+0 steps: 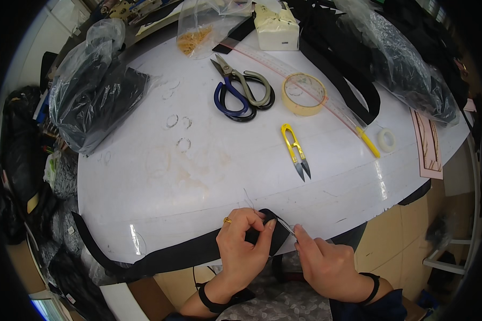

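My left hand (243, 243), with a yellow ring on one finger, pinches the end of a long black fabric strip (182, 254) between thumb and fingertips. The strip trails left along the table's near edge and curls up at its far left end. My right hand (326, 262) is closed on a slim silver pointed tool (286, 225), its tip at the folded end of the fabric. Whether it is tweezers or a single-pointed tool I cannot tell. A loose thread rises beside my left fingertips.
Yellow thread snips (293, 144) lie beyond my hands, below a tape roll (303, 109). Big scissors (235, 88), a clear ruler (262, 60), a yellow cutter (368, 142) and a small white ring (386, 140) rest on the white table (198, 176). Plastic-bagged black items (99, 91) flank both sides.
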`<state>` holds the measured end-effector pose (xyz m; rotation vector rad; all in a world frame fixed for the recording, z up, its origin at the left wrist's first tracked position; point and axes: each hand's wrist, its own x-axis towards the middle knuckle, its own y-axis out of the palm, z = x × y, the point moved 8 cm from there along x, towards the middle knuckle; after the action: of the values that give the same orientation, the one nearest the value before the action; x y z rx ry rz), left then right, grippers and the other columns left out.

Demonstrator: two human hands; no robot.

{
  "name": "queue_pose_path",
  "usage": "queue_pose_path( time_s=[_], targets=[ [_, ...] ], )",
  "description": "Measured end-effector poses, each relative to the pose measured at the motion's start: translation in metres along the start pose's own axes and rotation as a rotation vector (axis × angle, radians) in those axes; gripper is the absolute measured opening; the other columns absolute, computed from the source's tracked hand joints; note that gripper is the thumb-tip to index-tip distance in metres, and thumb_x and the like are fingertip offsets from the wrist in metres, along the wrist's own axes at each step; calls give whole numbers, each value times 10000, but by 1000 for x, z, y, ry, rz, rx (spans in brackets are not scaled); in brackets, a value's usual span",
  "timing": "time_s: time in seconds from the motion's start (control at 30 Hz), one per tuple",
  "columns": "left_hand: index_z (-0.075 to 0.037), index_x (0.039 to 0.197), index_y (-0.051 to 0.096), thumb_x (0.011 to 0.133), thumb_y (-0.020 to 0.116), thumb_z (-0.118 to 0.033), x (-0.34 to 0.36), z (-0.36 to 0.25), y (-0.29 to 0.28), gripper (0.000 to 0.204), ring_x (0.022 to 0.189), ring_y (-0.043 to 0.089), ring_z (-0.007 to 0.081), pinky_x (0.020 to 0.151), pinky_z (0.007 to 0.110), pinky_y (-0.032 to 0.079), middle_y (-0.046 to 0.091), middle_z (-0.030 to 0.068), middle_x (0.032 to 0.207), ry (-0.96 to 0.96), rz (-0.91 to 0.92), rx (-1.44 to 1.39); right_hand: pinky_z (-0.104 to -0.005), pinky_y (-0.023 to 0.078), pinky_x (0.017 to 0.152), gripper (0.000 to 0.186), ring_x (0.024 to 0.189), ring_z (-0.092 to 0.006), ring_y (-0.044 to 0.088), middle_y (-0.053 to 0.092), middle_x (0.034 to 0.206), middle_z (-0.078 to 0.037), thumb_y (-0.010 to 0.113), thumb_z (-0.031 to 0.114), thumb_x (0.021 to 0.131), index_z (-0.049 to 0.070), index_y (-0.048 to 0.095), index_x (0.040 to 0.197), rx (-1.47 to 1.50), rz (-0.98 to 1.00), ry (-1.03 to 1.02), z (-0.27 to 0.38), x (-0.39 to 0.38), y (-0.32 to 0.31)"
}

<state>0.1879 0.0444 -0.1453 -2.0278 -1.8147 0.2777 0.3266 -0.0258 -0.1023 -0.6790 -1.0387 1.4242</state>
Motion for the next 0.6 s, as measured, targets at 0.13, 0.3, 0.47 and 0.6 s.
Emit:
queue_pose_path(
  time_s=[0.13,0.3,0.47,0.6],
  targets=[
    [-15,801,522,802,737,61,0,-1,0,228,818,604,104,776,233,480,646,97,885,14,-5,-6,-314,405,410,417,445,-183,534,515,582,-46,705,67,829,-37,609,1221,-9,20,5,1,1,-3],
    [-15,806,522,804,741,60,0,-1,1,232,815,604,99,769,228,483,649,99,895,20,1,-15,-317,410,415,416,452,-192,543,528,588,-53,714,58,817,-38,610,1208,25,33,32,-2,-2,-7],
    [-15,807,520,803,744,63,0,-2,0,236,812,605,98,766,226,483,646,96,892,34,-3,1,-324,414,419,427,455,-200,543,529,590,-55,724,52,803,-39,610,1205,44,62,45,-3,-4,-7],
    [-14,809,519,804,741,68,-1,-1,0,237,808,602,95,765,222,482,643,97,898,52,-4,6,-325,404,410,420,453,-199,537,525,593,-53,723,62,807,-36,614,1200,15,63,31,-3,-7,-6]
  ],
)
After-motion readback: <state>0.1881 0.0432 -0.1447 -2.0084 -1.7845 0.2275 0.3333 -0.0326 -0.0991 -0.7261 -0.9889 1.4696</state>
